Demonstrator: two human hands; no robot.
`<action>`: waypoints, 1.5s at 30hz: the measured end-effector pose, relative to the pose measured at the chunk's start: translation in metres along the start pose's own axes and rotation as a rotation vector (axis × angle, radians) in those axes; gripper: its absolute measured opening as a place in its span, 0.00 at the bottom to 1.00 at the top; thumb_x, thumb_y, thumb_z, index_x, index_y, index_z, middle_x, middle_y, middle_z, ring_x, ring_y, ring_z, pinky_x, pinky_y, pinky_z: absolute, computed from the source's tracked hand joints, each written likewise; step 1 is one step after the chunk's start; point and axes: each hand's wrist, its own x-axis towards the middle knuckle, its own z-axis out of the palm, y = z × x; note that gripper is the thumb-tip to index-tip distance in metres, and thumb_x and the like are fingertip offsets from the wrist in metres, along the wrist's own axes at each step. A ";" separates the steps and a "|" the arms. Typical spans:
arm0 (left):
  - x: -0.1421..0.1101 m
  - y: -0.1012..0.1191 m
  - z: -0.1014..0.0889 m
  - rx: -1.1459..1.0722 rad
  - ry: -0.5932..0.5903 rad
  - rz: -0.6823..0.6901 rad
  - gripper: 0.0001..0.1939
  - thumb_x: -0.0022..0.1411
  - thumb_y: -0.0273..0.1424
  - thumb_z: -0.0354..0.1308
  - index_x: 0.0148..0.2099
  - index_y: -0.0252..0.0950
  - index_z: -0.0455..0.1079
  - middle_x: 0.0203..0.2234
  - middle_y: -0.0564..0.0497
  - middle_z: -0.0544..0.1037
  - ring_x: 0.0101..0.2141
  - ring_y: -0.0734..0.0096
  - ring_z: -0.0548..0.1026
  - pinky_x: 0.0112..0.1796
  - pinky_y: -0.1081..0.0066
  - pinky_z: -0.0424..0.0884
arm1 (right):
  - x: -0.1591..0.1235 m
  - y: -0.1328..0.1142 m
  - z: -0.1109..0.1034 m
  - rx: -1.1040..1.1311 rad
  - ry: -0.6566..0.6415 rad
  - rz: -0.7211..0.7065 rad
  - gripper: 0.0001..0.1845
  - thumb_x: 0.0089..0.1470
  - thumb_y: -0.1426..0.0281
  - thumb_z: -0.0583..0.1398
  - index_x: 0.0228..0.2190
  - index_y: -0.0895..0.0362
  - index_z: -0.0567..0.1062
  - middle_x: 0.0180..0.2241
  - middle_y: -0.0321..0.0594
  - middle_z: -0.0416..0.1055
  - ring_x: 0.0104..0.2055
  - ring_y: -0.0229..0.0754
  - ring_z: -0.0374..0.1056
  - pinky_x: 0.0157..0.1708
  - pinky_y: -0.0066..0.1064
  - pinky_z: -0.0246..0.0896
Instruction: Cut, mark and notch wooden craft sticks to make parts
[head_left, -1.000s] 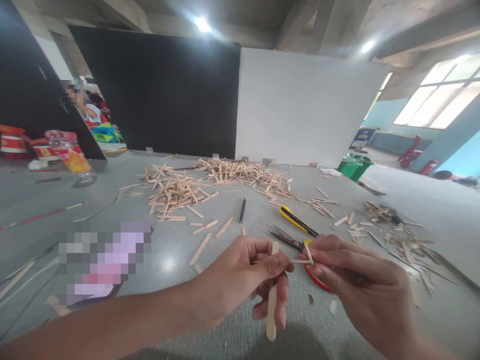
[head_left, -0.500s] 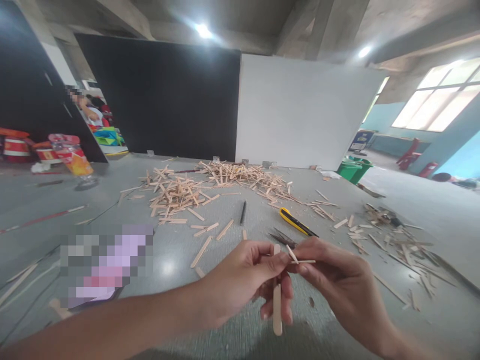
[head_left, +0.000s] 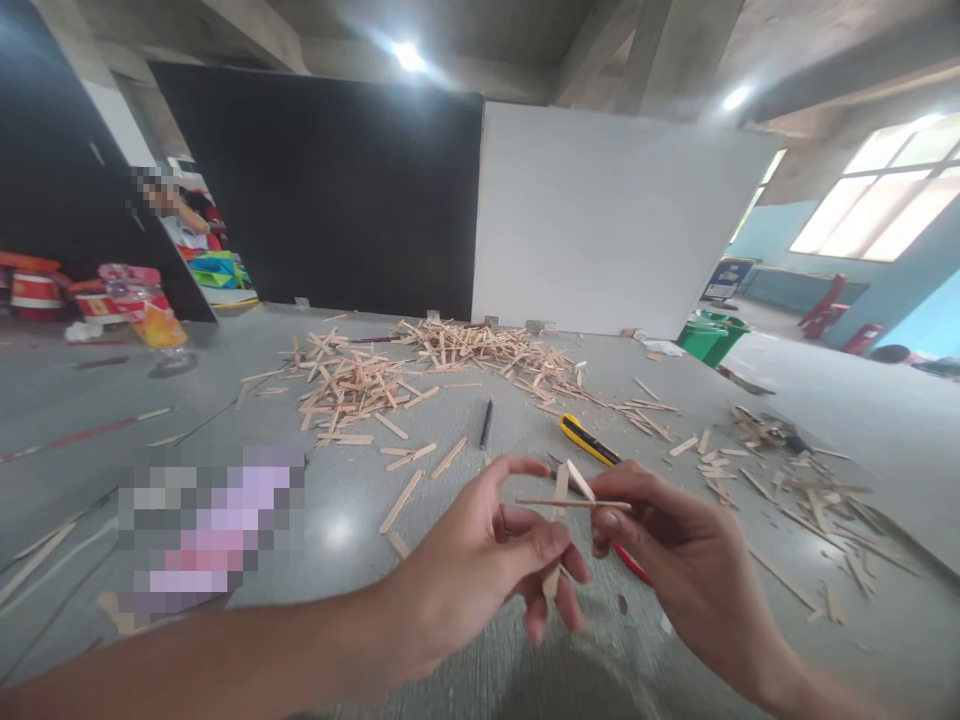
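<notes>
Both forearms reach forward, left hand (head_left: 480,560) and right hand (head_left: 675,560) close together, fingers pinched in a grip

- No readable text, labels, brands or numbers anywhere in view.
- Bottle (head_left: 146,315) far left has a red/orange label, too blurred to read.
- Blue board (head_left: 724,275) at the back right has markings, too small to read.

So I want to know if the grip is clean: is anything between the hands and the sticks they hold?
Nothing visible. The left hand pinches the wide stick directly, and the right hand holds the thin stick bare-fingered. The thin stick crosses in front of the wide one.
</notes>
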 end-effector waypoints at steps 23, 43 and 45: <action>0.000 0.003 -0.004 0.194 0.100 0.077 0.24 0.71 0.38 0.59 0.63 0.32 0.61 0.27 0.49 0.82 0.14 0.81 0.64 0.16 0.79 0.60 | 0.008 0.011 0.001 0.487 -0.115 0.401 0.14 0.55 0.60 0.72 0.27 0.57 0.80 0.19 0.30 0.64 0.19 0.31 0.58 0.17 0.20 0.63; -0.008 0.010 0.000 0.366 -0.007 -0.011 0.17 0.72 0.34 0.54 0.58 0.29 0.69 0.27 0.46 0.83 0.13 0.85 0.60 0.16 0.81 0.55 | 0.016 -0.002 -0.018 0.634 -0.326 0.545 0.09 0.57 0.67 0.71 0.29 0.57 0.79 0.20 0.28 0.61 0.19 0.29 0.52 0.17 0.19 0.72; -0.010 0.011 0.000 0.392 -0.017 -0.019 0.15 0.72 0.34 0.54 0.54 0.30 0.71 0.25 0.48 0.82 0.13 0.85 0.60 0.16 0.81 0.56 | 0.018 -0.001 -0.021 0.629 -0.362 0.589 0.09 0.55 0.68 0.72 0.30 0.58 0.80 0.20 0.28 0.61 0.20 0.29 0.53 0.17 0.18 0.71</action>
